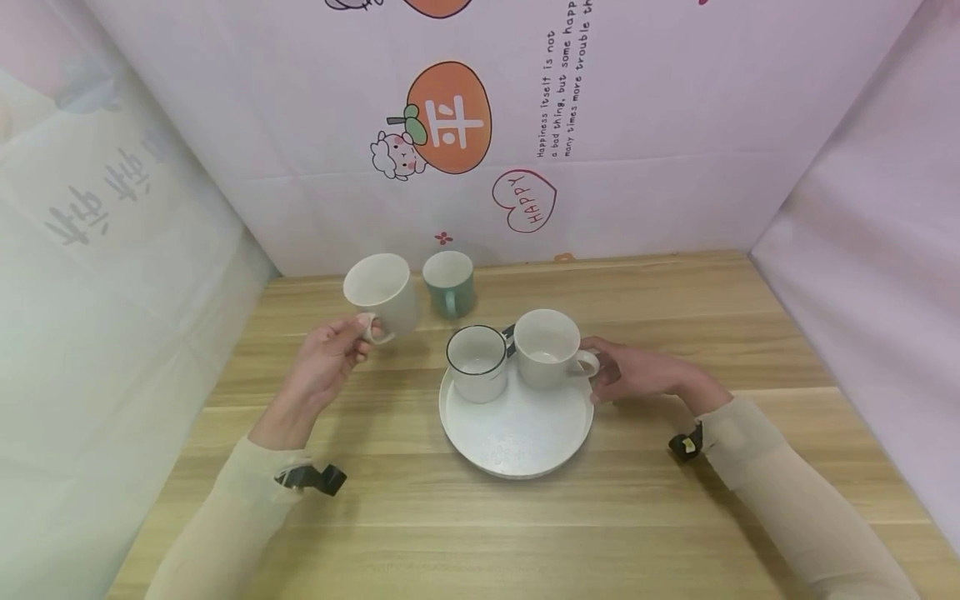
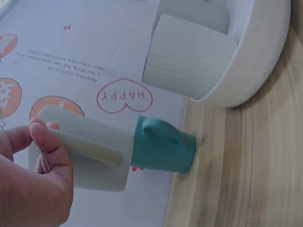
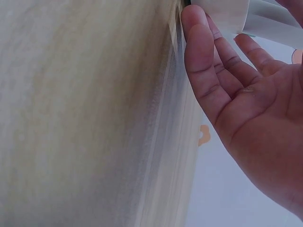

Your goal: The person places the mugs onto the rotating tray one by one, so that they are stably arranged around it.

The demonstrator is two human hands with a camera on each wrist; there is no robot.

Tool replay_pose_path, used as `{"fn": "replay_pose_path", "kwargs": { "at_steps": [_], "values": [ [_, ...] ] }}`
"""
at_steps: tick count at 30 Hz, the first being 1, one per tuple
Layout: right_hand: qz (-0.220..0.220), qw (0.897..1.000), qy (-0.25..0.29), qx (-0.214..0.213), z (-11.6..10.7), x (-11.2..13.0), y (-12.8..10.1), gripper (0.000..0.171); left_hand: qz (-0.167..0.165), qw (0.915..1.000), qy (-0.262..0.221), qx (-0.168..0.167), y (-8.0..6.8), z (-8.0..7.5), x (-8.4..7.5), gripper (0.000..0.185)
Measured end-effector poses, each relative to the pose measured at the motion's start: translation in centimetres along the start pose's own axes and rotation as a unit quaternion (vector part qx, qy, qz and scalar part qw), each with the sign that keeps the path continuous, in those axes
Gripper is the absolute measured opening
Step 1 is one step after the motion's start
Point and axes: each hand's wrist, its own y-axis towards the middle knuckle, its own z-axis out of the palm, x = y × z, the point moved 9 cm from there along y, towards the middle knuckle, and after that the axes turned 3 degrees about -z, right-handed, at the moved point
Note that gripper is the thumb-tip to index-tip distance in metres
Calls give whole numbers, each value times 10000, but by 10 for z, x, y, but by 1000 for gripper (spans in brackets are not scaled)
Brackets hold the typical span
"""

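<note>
My left hand point(image 1: 358, 340) pinches the handle of a cream mug point(image 1: 382, 293) and holds it tilted above the table, left of the tray. The left wrist view shows thumb and finger of that hand point(image 2: 40, 151) on the cream mug's point(image 2: 90, 151) handle. A white round tray point(image 1: 517, 433) carries a black-rimmed mug point(image 1: 477, 363) and a white ribbed mug point(image 1: 546, 347). My right hand point(image 1: 611, 375) lies by the ribbed mug's handle with straight fingers. In the right wrist view its fingers point(image 3: 208, 61) reach toward the mug point(image 3: 222, 12), palm open.
A green mug point(image 1: 450, 283) stands on the wooden table point(image 1: 675, 300) near the back wall, just behind the tray; it also shows behind the cream mug as the green mug point(image 2: 163, 146). Printed sheets wall in the back and both sides.
</note>
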Motion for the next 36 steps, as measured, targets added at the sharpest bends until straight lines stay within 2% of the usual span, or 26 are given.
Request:
{"fn": "replay_pose_path", "kwargs": {
  "at_steps": [10, 20, 29, 36],
  "values": [
    [-27, 10000, 19, 21, 0, 1, 0, 80, 41, 9996, -141, 261, -14, 26, -11, 19],
    [-124, 9999, 27, 61, 0, 4, 0, 81, 103, 9987, 12, 504, -28, 52, -19, 21],
    [-113, 9999, 46, 59, 1, 4, 0, 82, -76, 9975, -40, 704, -38, 73, -17, 17],
    [-122, 9999, -13, 56, 0, 4, 0, 82, -22, 9950, 30, 1003, -44, 94, -17, 17]
  ]
}}
